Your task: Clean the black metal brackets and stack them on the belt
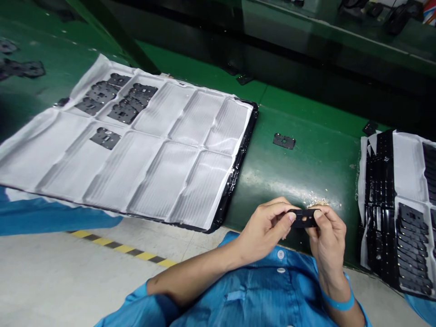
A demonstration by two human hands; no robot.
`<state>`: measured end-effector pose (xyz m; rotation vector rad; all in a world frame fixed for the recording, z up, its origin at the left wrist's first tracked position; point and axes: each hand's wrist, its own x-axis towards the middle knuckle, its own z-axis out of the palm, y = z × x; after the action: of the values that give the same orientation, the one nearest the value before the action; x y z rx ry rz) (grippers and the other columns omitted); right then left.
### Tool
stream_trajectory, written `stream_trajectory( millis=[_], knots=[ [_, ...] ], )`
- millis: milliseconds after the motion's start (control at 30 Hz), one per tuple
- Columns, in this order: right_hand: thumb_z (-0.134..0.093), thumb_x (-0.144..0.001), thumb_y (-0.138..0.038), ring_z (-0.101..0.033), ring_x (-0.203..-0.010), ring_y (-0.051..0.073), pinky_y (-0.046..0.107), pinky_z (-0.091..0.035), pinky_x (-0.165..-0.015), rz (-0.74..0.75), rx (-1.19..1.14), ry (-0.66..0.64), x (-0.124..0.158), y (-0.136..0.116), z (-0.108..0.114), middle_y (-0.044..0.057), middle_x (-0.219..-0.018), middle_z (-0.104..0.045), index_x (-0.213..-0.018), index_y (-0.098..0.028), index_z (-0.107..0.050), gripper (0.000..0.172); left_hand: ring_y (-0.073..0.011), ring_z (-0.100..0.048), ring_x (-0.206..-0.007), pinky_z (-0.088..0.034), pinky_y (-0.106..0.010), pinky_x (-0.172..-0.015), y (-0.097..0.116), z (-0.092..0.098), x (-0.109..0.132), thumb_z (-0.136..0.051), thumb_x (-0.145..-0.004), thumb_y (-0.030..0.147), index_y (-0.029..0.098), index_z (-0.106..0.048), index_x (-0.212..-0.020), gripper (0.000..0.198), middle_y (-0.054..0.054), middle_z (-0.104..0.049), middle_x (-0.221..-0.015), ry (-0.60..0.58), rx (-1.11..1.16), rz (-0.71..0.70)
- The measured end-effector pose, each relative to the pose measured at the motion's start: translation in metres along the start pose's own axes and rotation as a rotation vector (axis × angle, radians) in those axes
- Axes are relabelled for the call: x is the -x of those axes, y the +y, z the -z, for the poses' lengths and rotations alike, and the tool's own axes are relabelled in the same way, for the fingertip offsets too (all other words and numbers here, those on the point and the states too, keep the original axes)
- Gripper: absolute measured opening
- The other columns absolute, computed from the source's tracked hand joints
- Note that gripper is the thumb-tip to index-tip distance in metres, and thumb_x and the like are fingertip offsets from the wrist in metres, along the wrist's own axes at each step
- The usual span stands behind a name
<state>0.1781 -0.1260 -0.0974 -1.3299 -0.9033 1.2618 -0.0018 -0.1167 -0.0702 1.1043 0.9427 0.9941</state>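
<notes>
Right of the lined tray [190, 177], you hold a black plate [309, 220]. Left hand [265, 227] and right hand [329, 234] grasp opposite ends.

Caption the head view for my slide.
Fingers of both hands grip a black part beside a white-lined tray.

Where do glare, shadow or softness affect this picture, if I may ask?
Head view: pale glare spreads over the green table; the left tray has small glints along its black edge; the held part is dark, yet its hole shows; the parts at far left look soft.
</notes>
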Motion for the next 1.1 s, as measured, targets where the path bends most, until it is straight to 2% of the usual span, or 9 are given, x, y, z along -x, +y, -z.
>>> stream_trajectory(
  millis=[100,233,433,567,700,867,1000,1100],
  knots=[
    [-0.069,-0.103,-0.039,-0.035,-0.037,0.006,0.019,-0.028,-0.041,-0.043,-0.006,-0.058,0.001,-0.008,0.000,-0.009,-0.048,-0.046,-0.089,-0.018,-0.075,0.026,-0.0075,-0.053,-0.058,-0.041,-0.021,-0.055,0.002,0.001,-0.001,-0.063,-0.104,0.050,0.011,-0.076,-0.113,0.042,0.000,-0.055,-0.082,-0.021,0.082,0.093],
    [-0.071,-0.103,-0.041,-0.041,-0.038,0.006,0.017,-0.031,-0.042,-0.082,0.015,-0.069,0.005,-0.016,0.001,-0.008,-0.049,-0.051,-0.097,-0.018,-0.077,0.025,-0.0071,-0.043,-0.050,-0.031,-0.020,-0.050,0.004,0.003,-0.003,-0.065,-0.101,0.056,0.009,-0.070,-0.124,0.053,0.004,-0.056,-0.063,-0.077,0.167,0.219],
    [-0.074,-0.102,-0.041,-0.045,-0.039,0.006,0.017,-0.034,-0.043,-0.100,0.070,-0.048,0.009,-0.020,0.001,-0.007,-0.050,-0.052,-0.097,-0.018,-0.076,0.023,-0.0072,-0.042,-0.045,-0.032,-0.020,-0.048,0.011,0.003,-0.006,-0.069,-0.096,0.050,0.013,-0.067,-0.110,0.039,0.005,-0.059,-0.055,-0.035,0.243,0.292],
    [-0.073,-0.102,-0.041,-0.046,-0.039,0.007,0.018,-0.035,-0.042,-0.069,0.148,-0.020,0.012,-0.019,0.002,-0.006,-0.052,-0.055,-0.100,-0.018,-0.076,0.024,-0.0063,-0.040,-0.040,-0.029,-0.020,-0.045,0.012,0.001,-0.008,-0.066,-0.095,0.045,0.016,-0.063,-0.099,0.029,0.006,-0.059,-0.052,-0.023,0.274,0.313],
    [-0.072,-0.102,-0.040,-0.049,-0.041,0.009,0.019,-0.037,-0.042,0.025,0.252,-0.010,0.015,-0.020,0.000,-0.006,-0.052,-0.056,-0.101,-0.018,-0.077,0.023,-0.0049,-0.038,-0.038,-0.030,-0.020,-0.046,0.009,-0.001,-0.011,-0.064,-0.092,0.036,0.017,-0.062,-0.089,0.019,0.008,-0.056,-0.050,0.043,0.299,0.288],
    [-0.073,-0.101,-0.036,-0.053,-0.041,0.010,0.021,-0.041,-0.043,0.141,0.320,-0.003,0.016,-0.017,-0.002,-0.004,-0.057,-0.061,-0.098,-0.018,-0.078,0.019,-0.0061,-0.048,-0.042,-0.031,-0.020,-0.046,0.002,0.001,-0.012,-0.065,-0.085,0.031,0.015,-0.067,-0.086,0.016,0.006,-0.058,-0.056,0.085,0.315,0.273],
    [-0.072,-0.101,-0.036,-0.051,-0.040,0.009,0.021,-0.038,-0.042,0.104,0.279,-0.023,0.014,-0.014,-0.002,-0.006,-0.054,-0.058,-0.098,-0.018,-0.077,0.019,-0.0067,-0.049,-0.043,-0.028,-0.021,-0.046,-0.002,0.003,-0.009,-0.063,-0.086,0.031,0.015,-0.070,-0.088,0.017,0.004,-0.059,-0.059,0.087,0.308,0.270],
    [-0.071,-0.101,-0.038,-0.047,-0.039,0.009,0.021,-0.035,-0.042,0.042,0.219,-0.032,0.012,-0.010,0.001,-0.007,-0.051,-0.055,-0.096,-0.018,-0.077,0.021,-0.0073,-0.051,-0.045,-0.032,-0.022,-0.048,-0.002,0.006,-0.007,-0.065,-0.090,0.033,0.014,-0.072,-0.093,0.020,0.002,-0.061,-0.062,0.047,0.255,0.265]
  ],
)
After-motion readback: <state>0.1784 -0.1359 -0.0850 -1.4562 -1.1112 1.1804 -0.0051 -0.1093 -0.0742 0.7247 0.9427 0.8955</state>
